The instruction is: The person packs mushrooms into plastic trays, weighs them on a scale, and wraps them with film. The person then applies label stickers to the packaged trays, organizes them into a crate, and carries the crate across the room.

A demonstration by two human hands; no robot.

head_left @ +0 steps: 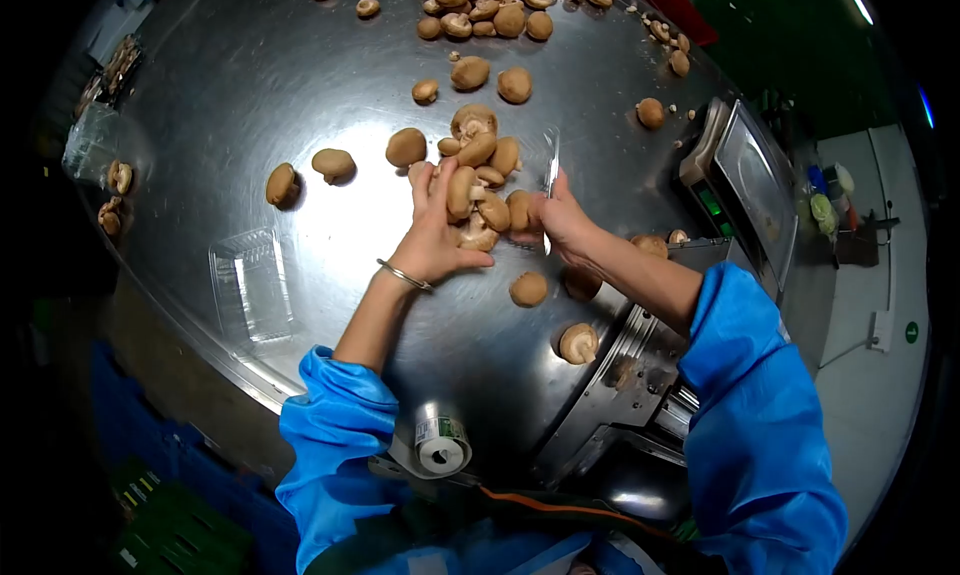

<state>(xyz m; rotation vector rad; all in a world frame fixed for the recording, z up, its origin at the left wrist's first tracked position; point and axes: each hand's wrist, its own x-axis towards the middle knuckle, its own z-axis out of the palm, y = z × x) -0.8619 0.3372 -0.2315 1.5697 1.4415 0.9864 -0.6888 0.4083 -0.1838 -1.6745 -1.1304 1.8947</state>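
Observation:
My left hand [430,240] curves around several brown shiitake mushrooms [463,193], with fingers over their far side and thumb stretched out below them. My right hand [565,220] grips a thin, clear, shiny piece [552,165] that looks like a clear plastic tray seen edge-on. Its fingers also lie against a mushroom [520,211], partly hiding it. Just beyond the hands, more mushrooms sit in a small cluster [475,125]. A single mushroom [528,289] rests on the metal table nearer to me.
A clear plastic tray [252,285] lies at left on the metal table [240,95]. Mushrooms are heaped [490,5] at the far edge. A scale [745,175] stands at right, beside a metal machine [630,375]. Close to me is a label roll [441,445].

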